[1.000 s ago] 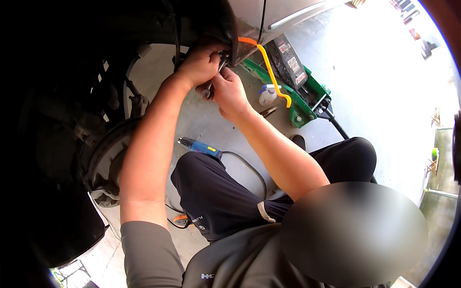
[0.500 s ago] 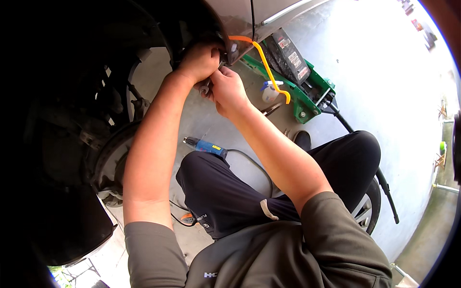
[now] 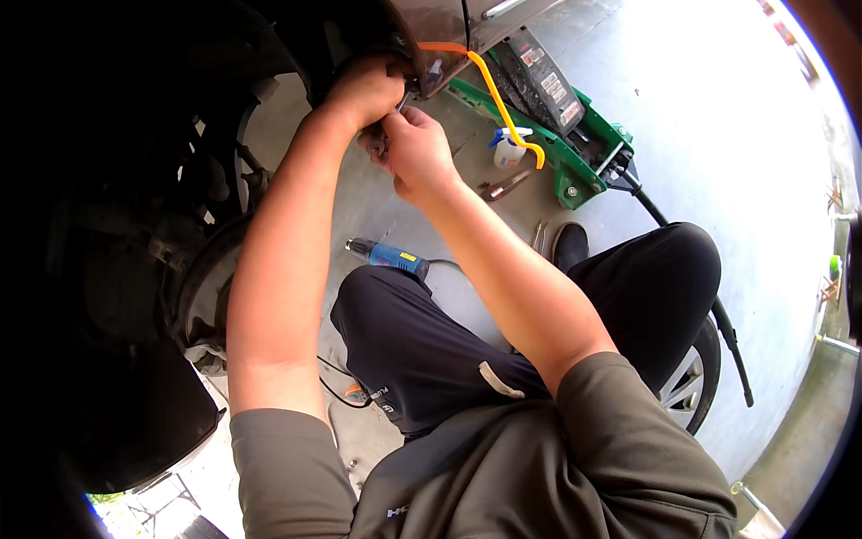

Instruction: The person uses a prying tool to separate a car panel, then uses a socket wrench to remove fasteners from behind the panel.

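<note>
Silvery, the wrench (image 3: 402, 102) (mostly hidden) sits in the right hand (image 3: 417, 151), the left hand's (image 3: 366, 91) grip unclear.

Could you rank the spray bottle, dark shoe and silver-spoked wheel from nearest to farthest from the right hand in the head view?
1. Spray bottle: directly right of the right hand.
2. Dark shoe: lower right.
3. Silver-spoked wheel: farther lower right, partly hidden.
</note>
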`<action>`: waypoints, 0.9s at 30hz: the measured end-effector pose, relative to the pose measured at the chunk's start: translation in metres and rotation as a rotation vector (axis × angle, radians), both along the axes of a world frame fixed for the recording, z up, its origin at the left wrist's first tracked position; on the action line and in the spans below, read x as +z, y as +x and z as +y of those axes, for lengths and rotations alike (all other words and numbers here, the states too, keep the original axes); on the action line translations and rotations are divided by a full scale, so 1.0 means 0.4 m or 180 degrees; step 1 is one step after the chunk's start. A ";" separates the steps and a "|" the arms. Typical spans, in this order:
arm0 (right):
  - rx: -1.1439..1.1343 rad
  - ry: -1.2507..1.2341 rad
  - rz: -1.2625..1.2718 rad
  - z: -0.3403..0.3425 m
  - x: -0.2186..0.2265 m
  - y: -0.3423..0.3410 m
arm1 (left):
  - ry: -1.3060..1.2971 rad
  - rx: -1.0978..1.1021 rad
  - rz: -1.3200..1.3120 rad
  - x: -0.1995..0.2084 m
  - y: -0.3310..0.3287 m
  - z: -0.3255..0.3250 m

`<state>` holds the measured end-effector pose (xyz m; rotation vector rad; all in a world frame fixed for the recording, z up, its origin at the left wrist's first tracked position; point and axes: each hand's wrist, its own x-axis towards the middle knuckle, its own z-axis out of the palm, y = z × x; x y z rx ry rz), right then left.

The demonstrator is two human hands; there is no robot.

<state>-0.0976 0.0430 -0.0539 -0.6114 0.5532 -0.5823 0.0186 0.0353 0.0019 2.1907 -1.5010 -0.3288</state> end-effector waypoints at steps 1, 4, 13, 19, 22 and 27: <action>-0.0052 -0.0131 0.0149 0.007 -0.009 0.001 | 0.0003 0.0004 -0.0001 -0.004 0.006 0.005; -0.0145 -0.0313 0.0270 0.016 -0.034 -0.002 | -0.0138 -0.0208 -0.0026 -0.005 0.005 0.017; -0.0188 -0.0413 0.0341 0.021 -0.051 -0.010 | -0.0991 -0.0653 -0.1030 -0.039 0.030 0.022; -0.0290 -0.0101 -0.0057 0.026 -0.063 0.001 | 0.0176 -0.0802 -0.0956 -0.002 0.003 0.009; -0.0293 0.0040 -0.0269 0.040 -0.069 0.018 | 0.0147 -0.0927 -0.0762 -0.006 0.013 0.003; -0.0176 0.0048 -0.0028 0.047 -0.057 0.062 | -0.0141 -0.0838 -0.0354 -0.025 0.029 0.013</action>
